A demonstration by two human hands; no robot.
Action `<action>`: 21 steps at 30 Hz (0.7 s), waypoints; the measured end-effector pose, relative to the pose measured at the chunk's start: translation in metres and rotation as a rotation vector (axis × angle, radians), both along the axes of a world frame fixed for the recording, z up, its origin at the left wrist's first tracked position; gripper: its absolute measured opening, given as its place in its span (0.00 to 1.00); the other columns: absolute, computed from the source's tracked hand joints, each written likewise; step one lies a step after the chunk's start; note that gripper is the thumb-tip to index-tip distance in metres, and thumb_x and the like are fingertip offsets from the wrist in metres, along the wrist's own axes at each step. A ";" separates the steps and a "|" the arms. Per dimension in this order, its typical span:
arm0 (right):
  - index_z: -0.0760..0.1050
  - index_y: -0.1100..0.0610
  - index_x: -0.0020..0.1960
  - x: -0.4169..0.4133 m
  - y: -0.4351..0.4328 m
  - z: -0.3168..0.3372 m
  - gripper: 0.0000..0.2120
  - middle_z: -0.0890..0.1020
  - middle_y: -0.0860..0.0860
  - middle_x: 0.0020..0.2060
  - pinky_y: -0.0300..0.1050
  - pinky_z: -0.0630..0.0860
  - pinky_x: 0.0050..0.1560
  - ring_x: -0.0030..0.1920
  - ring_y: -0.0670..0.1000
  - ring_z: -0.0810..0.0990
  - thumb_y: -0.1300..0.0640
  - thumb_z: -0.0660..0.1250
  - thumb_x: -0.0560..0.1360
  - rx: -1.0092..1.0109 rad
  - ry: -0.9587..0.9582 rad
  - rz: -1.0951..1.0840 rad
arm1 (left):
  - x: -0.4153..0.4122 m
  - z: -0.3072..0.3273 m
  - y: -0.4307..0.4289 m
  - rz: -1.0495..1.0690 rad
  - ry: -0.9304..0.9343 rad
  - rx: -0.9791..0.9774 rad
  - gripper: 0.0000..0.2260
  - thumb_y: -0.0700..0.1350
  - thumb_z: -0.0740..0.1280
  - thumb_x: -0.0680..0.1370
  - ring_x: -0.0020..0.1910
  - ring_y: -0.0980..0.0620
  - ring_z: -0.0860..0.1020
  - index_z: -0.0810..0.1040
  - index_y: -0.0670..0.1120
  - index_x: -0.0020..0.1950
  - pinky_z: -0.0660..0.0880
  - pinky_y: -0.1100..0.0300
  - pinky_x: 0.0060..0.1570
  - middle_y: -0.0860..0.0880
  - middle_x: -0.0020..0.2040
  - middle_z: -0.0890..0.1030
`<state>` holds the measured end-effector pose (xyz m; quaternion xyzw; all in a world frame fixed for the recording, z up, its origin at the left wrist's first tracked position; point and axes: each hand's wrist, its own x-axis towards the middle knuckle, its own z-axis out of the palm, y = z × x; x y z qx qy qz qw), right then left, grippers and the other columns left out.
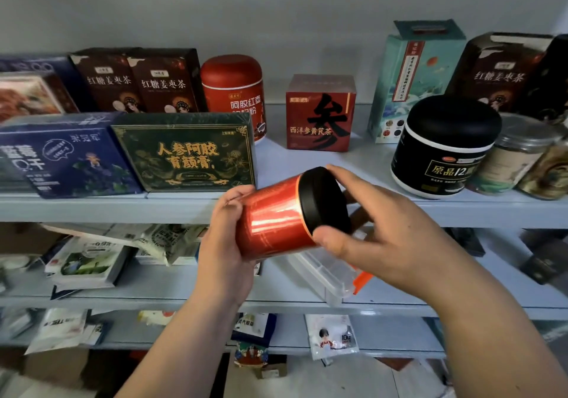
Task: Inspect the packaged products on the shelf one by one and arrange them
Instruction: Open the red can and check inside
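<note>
Hands hold a red can (273, 219) in front of the top shelf (92, 208), clear of the board and level with its front edge. The can lies tilted almost on its side, its black lid (325, 201) facing up and to the right. The left hand (224, 237) grips the can's body near the base, fingers curled round it. The right hand (378, 241) pinches the lid's rim, thumb below and fingers over the top.

On the shelf behind, a green box (187, 151) stands just beside a blue box (61, 157), with two brown boxes (138, 81) and a red jar (235, 90) behind them. A red box (321, 114) stands alone in the middle. To the right stand a teal box (415, 74) and a black jar (445, 145), with a clear jar (519, 151) beside the black one. A plastic tub (329, 271) lies on the shelf below, under the can.
</note>
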<state>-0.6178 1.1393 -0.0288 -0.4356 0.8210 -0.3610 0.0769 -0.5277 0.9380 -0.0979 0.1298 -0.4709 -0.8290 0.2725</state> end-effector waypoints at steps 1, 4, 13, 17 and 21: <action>0.54 0.27 0.77 0.001 0.001 0.002 0.42 0.71 0.32 0.64 0.32 0.75 0.53 0.63 0.35 0.73 0.33 0.69 0.68 0.002 -0.022 0.047 | 0.001 0.000 -0.001 0.007 -0.008 -0.002 0.18 0.53 0.64 0.73 0.53 0.38 0.80 0.77 0.49 0.61 0.74 0.41 0.49 0.43 0.55 0.82; 0.52 0.22 0.75 -0.001 0.006 0.003 0.43 0.63 0.30 0.71 0.41 0.75 0.65 0.73 0.37 0.66 0.45 0.74 0.72 0.009 -0.062 0.136 | 0.004 -0.002 -0.004 0.002 -0.021 -0.034 0.20 0.53 0.66 0.71 0.55 0.39 0.81 0.78 0.50 0.62 0.75 0.42 0.50 0.43 0.57 0.82; 0.53 0.21 0.73 0.004 -0.001 0.000 0.46 0.61 0.28 0.70 0.30 0.69 0.65 0.70 0.31 0.65 0.39 0.79 0.67 0.013 -0.070 0.082 | 0.007 -0.004 -0.003 0.008 -0.042 -0.057 0.17 0.51 0.62 0.75 0.54 0.40 0.81 0.79 0.52 0.62 0.75 0.47 0.46 0.40 0.61 0.81; 0.47 0.23 0.74 0.008 -0.008 -0.002 0.54 0.70 0.36 0.70 0.46 0.77 0.64 0.63 0.41 0.77 0.19 0.70 0.55 0.046 -0.167 -0.003 | 0.009 -0.006 -0.003 0.012 -0.050 -0.065 0.16 0.52 0.63 0.75 0.55 0.39 0.82 0.80 0.54 0.61 0.75 0.46 0.47 0.40 0.61 0.81; 0.53 0.22 0.73 0.008 -0.007 -0.005 0.43 0.70 0.30 0.66 0.31 0.74 0.59 0.64 0.32 0.73 0.30 0.74 0.65 -0.031 -0.180 0.028 | 0.009 -0.006 -0.004 0.026 -0.055 -0.051 0.15 0.52 0.63 0.74 0.53 0.40 0.83 0.81 0.54 0.59 0.75 0.45 0.47 0.43 0.58 0.83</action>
